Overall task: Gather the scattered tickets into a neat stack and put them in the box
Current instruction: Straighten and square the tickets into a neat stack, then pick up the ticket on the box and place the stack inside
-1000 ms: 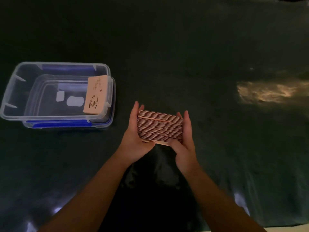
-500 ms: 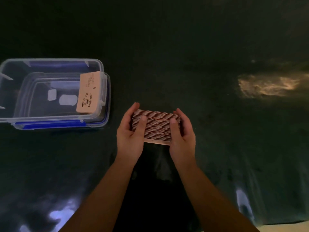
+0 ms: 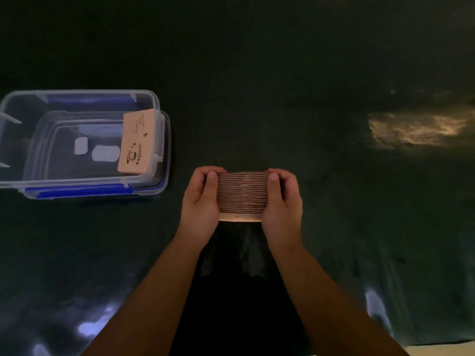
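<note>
A thick stack of pinkish tickets stands on its long edge on the dark table, edges facing up at me. My left hand presses its left end and my right hand presses its right end, thumbs on top. A clear plastic box with blue clips lies to the left. Inside it, against the right wall, leans another pile of tickets printed with a coffee cup.
The box sits on or in a second clear shell, perhaps its lid, which sticks out behind it. A dark glossy sheet covers the table. A patch of warm light falls at the right. The table's near edge shows at bottom right.
Both hands have shifted from a loose hold to squeezing the stack's two ends, and the stack now sits squarer and straighter. The view has drifted slightly.
</note>
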{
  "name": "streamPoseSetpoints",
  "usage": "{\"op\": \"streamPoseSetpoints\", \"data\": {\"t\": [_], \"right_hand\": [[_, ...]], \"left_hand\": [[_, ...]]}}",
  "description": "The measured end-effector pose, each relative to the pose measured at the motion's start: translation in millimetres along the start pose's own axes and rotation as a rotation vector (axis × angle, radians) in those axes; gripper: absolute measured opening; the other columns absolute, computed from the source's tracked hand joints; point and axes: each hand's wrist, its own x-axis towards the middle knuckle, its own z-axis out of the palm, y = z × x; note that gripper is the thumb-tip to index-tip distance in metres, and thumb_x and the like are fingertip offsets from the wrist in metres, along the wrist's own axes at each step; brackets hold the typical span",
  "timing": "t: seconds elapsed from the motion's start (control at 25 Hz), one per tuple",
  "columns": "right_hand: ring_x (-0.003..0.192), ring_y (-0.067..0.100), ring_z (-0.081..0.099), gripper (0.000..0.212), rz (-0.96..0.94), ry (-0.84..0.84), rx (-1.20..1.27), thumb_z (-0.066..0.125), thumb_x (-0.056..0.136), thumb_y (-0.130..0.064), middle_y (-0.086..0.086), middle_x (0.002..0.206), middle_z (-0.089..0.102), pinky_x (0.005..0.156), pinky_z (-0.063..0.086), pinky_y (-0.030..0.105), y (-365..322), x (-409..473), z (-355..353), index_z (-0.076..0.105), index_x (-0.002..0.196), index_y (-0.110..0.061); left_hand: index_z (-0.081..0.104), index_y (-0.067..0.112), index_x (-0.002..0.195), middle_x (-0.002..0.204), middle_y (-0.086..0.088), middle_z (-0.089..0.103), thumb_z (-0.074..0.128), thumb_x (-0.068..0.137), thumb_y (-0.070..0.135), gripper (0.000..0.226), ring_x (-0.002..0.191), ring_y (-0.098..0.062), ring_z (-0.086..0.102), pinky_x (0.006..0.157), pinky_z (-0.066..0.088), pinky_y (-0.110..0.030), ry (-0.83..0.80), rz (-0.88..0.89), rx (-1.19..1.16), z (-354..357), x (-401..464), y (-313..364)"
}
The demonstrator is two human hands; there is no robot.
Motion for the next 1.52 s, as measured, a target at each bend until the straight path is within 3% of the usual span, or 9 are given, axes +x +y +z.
{"op": "streamPoseSetpoints", "data": {"t": [0.16, 0.32, 0.48, 0.68, 0.88, 1.04, 1.28, 1.44, 1.52], "right_hand": [[0.117, -0.007, 0.065, 0.027, 0.018, -0.031, 0.014, 0.054, 0.110, -0.030, -0.024, 0.127, 0.071, 0.092, 0.055, 0.012, -4, 1, 1, 0.065, 0.132, -0.041], [0.107, -0.002, 0.069, 0.024, 0.047, -0.121, 0.045, 0.051, 0.106, -0.035, -0.025, 0.117, 0.071, 0.083, 0.058, 0.020, 0, 0, -5, 0.067, 0.121, -0.045], [0.127, 0.006, 0.062, 0.027, 0.037, -0.130, 0.047, 0.052, 0.107, -0.029, -0.016, 0.139, 0.064, 0.106, 0.055, 0.038, 1, 2, -5, 0.065, 0.127, -0.041], [0.101, -0.008, 0.065, 0.028, 0.001, -0.130, 0.026, 0.043, 0.109, -0.037, -0.034, 0.111, 0.067, 0.079, 0.054, 0.012, 2, -7, -7, 0.064, 0.128, -0.037], [0.098, -0.002, 0.064, 0.034, -0.039, -0.035, -0.004, 0.034, 0.108, -0.046, -0.025, 0.108, 0.067, 0.077, 0.054, 0.017, 8, -12, -3, 0.064, 0.120, -0.038], [0.095, 0.004, 0.065, 0.039, -0.071, -0.013, 0.036, 0.033, 0.103, -0.054, -0.009, 0.106, 0.067, 0.073, 0.054, 0.019, 10, -13, 0, 0.065, 0.114, -0.033], [0.091, 0.005, 0.066, 0.050, -0.150, 0.001, 0.038, 0.034, 0.101, -0.054, -0.005, 0.100, 0.067, 0.070, 0.053, 0.019, -6, -15, 1, 0.064, 0.113, -0.017], [0.095, 0.005, 0.068, 0.038, -0.150, -0.205, -0.059, 0.059, 0.089, -0.058, -0.016, 0.107, 0.068, 0.071, 0.056, 0.019, -28, -25, -4, 0.057, 0.122, -0.038], [0.105, 0.000, 0.064, 0.069, -0.149, -0.342, -0.178, 0.081, 0.072, -0.058, -0.015, 0.122, 0.063, 0.079, 0.054, 0.013, -39, -27, -7, 0.050, 0.132, -0.044]], "left_hand": [[0.061, 0.039, 0.132, 0.123, 0.018, 0.071, 0.040, 0.114, 0.026, 0.032, 0.109, 0.006, 0.068, 0.085, 0.054, -0.009, -0.051, 0.009, -0.033, 1, 5, 5], [0.059, 0.040, 0.136, 0.134, 0.015, 0.067, 0.037, 0.111, 0.034, 0.034, 0.118, 0.000, 0.066, 0.096, 0.054, -0.024, -0.182, 0.004, -0.066, -7, 4, 1], [0.047, 0.031, 0.149, 0.139, 0.014, 0.061, 0.036, 0.114, 0.020, 0.038, 0.119, 0.002, 0.064, 0.097, 0.055, -0.019, -0.188, 0.032, -0.046, -7, 6, 1], [0.066, 0.023, 0.126, 0.115, 0.005, 0.072, 0.025, 0.110, 0.040, 0.047, 0.105, -0.003, 0.068, 0.085, 0.051, -0.012, -0.134, 0.051, -0.105, -4, -2, -2], [0.070, 0.020, 0.109, 0.105, -0.002, 0.075, 0.008, 0.104, 0.057, 0.072, 0.101, -0.010, 0.071, 0.084, 0.052, -0.015, 0.035, 0.136, -0.193, 13, -3, -14], [0.072, 0.022, 0.097, 0.095, -0.008, 0.075, 0.009, 0.097, 0.065, 0.076, 0.097, -0.025, 0.071, 0.085, 0.055, -0.031, 0.099, 0.153, -0.248, 18, -1, -14], [0.074, 0.022, 0.090, 0.083, -0.003, 0.075, 0.008, 0.096, 0.066, 0.079, 0.089, -0.021, 0.072, 0.082, 0.054, -0.029, 0.181, 0.183, -0.222, 14, -7, 3], [0.078, 0.025, 0.079, 0.080, -0.001, 0.078, 0.004, 0.087, 0.085, 0.095, 0.089, -0.020, 0.073, 0.090, 0.053, -0.043, 0.196, 0.007, -0.147, -2, -4, 29], [0.080, 0.027, 0.078, 0.082, 0.003, 0.079, -0.002, 0.074, 0.099, 0.109, 0.089, -0.016, 0.073, 0.085, 0.051, -0.041, 0.201, -0.053, -0.079, -15, 2, 45]]}}
